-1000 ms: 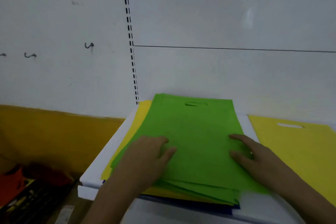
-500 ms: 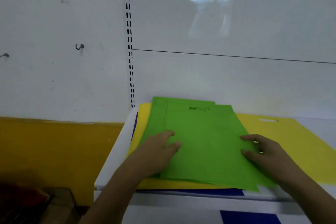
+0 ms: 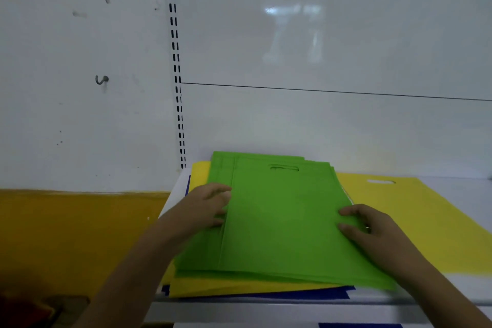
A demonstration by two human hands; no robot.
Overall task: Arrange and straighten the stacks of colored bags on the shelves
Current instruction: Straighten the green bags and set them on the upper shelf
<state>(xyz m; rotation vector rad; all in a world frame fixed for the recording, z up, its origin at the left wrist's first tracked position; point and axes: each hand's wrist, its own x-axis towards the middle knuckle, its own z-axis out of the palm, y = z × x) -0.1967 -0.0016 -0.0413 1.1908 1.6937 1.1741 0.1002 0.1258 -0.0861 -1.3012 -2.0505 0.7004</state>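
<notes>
While both hands bracket the pile: squaring step underway.
Left hand (image 3: 210, 206): fingers seemingly tucked under the top bag's left edge, though blurred.
Right hand (image 3: 372, 226): flat, pressing right edge.
Green bags (image 3: 282, 221): between hands, fanned over yellow bags (image 3: 239, 286).
Next: nudge edges flush.

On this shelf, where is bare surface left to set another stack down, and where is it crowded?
Bare white shelf shows only at the far right, behind and beside the lone yellow bag. The left end is crowded: green bags piled on yellow and blue bags, with the left hand and right hand at their sides.
</notes>
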